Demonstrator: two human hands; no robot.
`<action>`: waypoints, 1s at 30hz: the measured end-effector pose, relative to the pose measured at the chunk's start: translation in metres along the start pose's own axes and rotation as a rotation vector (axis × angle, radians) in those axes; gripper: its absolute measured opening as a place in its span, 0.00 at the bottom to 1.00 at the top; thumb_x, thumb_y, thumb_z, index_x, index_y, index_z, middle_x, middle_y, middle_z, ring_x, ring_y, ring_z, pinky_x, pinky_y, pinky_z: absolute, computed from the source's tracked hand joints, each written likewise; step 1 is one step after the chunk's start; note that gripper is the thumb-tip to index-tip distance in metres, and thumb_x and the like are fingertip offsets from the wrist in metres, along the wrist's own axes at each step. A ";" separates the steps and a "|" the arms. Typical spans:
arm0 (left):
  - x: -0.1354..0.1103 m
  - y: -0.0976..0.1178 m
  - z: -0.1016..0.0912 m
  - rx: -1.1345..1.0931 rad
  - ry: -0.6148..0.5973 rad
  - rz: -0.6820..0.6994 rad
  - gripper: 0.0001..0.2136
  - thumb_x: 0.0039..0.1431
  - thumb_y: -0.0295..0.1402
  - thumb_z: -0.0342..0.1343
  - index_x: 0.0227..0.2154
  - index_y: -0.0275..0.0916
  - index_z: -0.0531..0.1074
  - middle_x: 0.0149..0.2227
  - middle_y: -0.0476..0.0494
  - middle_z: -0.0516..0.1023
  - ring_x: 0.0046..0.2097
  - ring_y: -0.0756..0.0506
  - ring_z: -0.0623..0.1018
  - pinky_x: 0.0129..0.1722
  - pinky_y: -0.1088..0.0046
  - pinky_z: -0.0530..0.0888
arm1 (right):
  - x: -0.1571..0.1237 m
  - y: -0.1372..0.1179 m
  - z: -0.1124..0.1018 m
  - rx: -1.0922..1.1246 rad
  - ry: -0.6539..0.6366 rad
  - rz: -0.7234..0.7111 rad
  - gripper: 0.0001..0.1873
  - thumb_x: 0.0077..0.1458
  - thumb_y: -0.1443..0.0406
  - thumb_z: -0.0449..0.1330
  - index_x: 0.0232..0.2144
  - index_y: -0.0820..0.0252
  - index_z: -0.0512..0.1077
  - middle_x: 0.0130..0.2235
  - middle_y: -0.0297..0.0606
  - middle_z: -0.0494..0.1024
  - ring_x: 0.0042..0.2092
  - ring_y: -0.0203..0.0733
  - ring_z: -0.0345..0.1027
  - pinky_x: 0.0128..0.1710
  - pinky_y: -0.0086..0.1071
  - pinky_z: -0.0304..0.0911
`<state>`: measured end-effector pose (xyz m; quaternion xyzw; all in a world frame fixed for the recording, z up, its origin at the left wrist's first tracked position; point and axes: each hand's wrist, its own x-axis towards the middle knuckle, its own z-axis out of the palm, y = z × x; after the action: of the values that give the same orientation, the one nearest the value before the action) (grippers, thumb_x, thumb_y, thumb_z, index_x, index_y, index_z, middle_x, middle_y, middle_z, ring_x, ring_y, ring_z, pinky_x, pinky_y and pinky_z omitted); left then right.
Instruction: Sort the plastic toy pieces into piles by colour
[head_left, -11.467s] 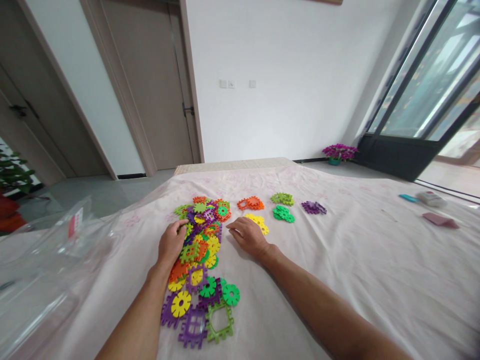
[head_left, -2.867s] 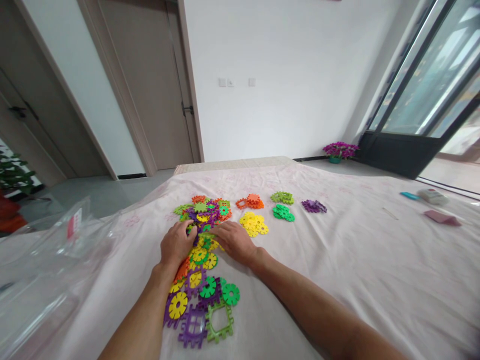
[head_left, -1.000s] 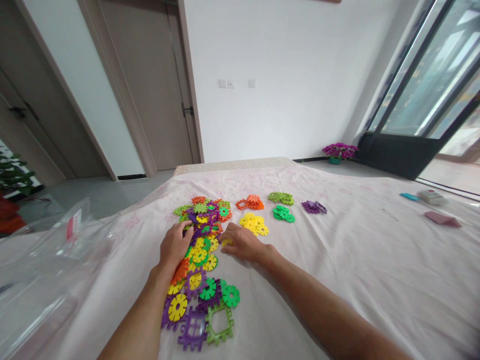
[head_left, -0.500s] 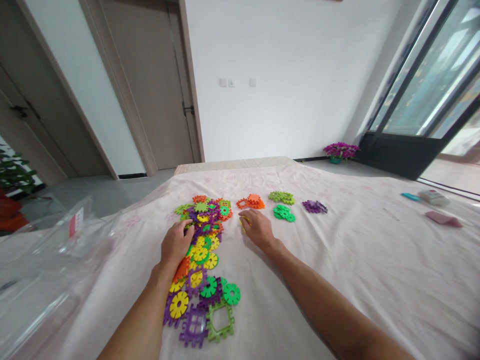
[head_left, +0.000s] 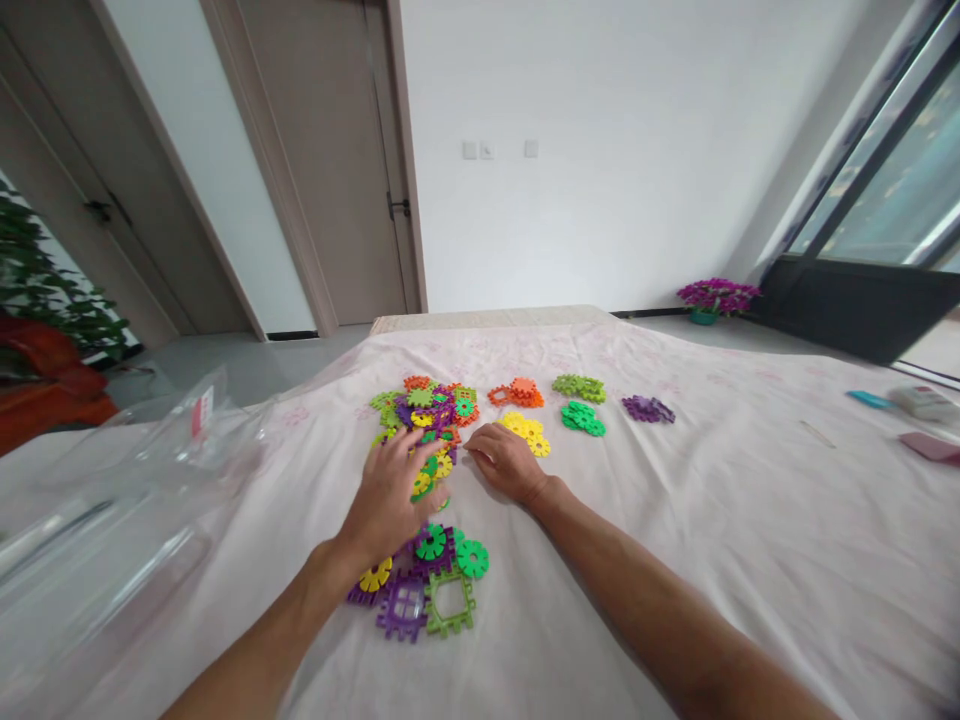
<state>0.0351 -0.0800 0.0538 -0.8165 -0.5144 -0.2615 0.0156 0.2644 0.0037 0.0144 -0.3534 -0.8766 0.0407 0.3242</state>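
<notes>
A long mixed pile of plastic building pieces (head_left: 421, 398) in purple, yellow, green and orange lies on the cloth. My left hand (head_left: 394, 490) spreads its fingers over the middle of it, hiding part of the pieces. At the pile's right edge, my right hand (head_left: 506, 462) has its fingers curled together; what is in them, if anything, is hidden. Just behind that hand are yellow flower-shaped discs (head_left: 529, 434). Farther back sit small heaps: orange pieces (head_left: 519, 392), light-green pieces (head_left: 579, 387), green discs (head_left: 583, 418) and purple pieces (head_left: 649, 408). A purple window square (head_left: 405, 605) lies nearest me.
Clear plastic packaging (head_left: 120, 510) covers the left side of the cloth-covered table (head_left: 720, 540). At the right edge lie a blue item (head_left: 870, 399), a white packet (head_left: 924, 402) and a pinkish block (head_left: 930, 447). A wall and door stand beyond the table.
The yellow discs under my right hand now lie uncovered beside the orange heap, and that hand has shifted left to the pile. My left hand has spread its fingers. The view has turned left.
</notes>
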 end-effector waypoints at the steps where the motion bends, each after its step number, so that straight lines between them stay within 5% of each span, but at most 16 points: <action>1: -0.015 0.011 -0.001 0.011 -0.054 0.098 0.27 0.57 0.50 0.53 0.59 0.51 0.65 0.64 0.42 0.62 0.66 0.33 0.58 0.63 0.44 0.55 | 0.000 0.001 0.001 -0.004 -0.001 0.015 0.10 0.60 0.69 0.55 0.40 0.56 0.75 0.41 0.40 0.76 0.44 0.42 0.68 0.46 0.33 0.62; 4: -0.051 0.033 0.002 0.023 -0.166 0.339 0.31 0.51 0.52 0.59 0.59 0.55 0.65 0.66 0.42 0.58 0.66 0.32 0.57 0.63 0.41 0.50 | 0.000 0.004 0.004 -0.009 -0.001 0.051 0.10 0.60 0.69 0.55 0.40 0.56 0.75 0.41 0.40 0.76 0.43 0.41 0.68 0.45 0.32 0.62; 6: -0.059 0.037 0.005 0.024 -0.190 0.428 0.27 0.54 0.49 0.57 0.58 0.55 0.66 0.63 0.44 0.64 0.65 0.34 0.60 0.64 0.42 0.48 | 0.001 0.004 0.006 -0.012 -0.012 0.055 0.10 0.60 0.69 0.55 0.39 0.56 0.76 0.41 0.39 0.76 0.43 0.41 0.68 0.45 0.32 0.62; 12: -0.021 0.021 0.015 0.055 -0.139 0.487 0.16 0.60 0.41 0.54 0.50 0.52 0.72 0.57 0.47 0.72 0.62 0.39 0.64 0.66 0.44 0.43 | 0.002 -0.001 0.007 -0.004 -0.052 0.033 0.10 0.61 0.68 0.54 0.37 0.57 0.76 0.38 0.39 0.77 0.41 0.40 0.69 0.43 0.31 0.61; 19: 0.027 -0.002 0.036 0.171 0.062 0.266 0.13 0.63 0.34 0.52 0.48 0.46 0.74 0.59 0.40 0.69 0.61 0.40 0.67 0.65 0.44 0.46 | 0.004 0.002 0.006 0.014 -0.083 0.054 0.11 0.63 0.67 0.53 0.41 0.58 0.76 0.38 0.39 0.77 0.42 0.39 0.69 0.44 0.31 0.61; 24: 0.052 -0.013 0.018 0.113 0.198 0.042 0.16 0.65 0.36 0.47 0.53 0.45 0.71 0.60 0.41 0.69 0.59 0.41 0.69 0.65 0.51 0.53 | 0.004 0.001 0.004 -0.007 -0.115 0.029 0.15 0.62 0.67 0.53 0.49 0.57 0.73 0.40 0.40 0.77 0.43 0.41 0.68 0.45 0.32 0.60; 27: 0.052 -0.041 0.006 0.064 0.243 -0.204 0.17 0.66 0.38 0.44 0.51 0.43 0.72 0.56 0.43 0.73 0.59 0.42 0.69 0.63 0.57 0.59 | 0.004 -0.003 0.000 -0.037 -0.148 -0.003 0.17 0.60 0.63 0.56 0.52 0.57 0.71 0.42 0.41 0.76 0.44 0.42 0.66 0.46 0.34 0.59; 30: 0.034 -0.084 0.007 0.011 0.148 -0.440 0.18 0.64 0.41 0.45 0.50 0.41 0.73 0.53 0.42 0.76 0.56 0.41 0.73 0.59 0.61 0.64 | 0.006 -0.005 -0.001 -0.063 -0.173 0.000 0.21 0.59 0.57 0.59 0.53 0.55 0.70 0.43 0.41 0.74 0.44 0.44 0.64 0.45 0.35 0.58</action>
<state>-0.0223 -0.0102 0.0420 -0.6633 -0.6789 -0.3148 0.0005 0.2586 0.0041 0.0197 -0.3587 -0.9022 0.0434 0.2357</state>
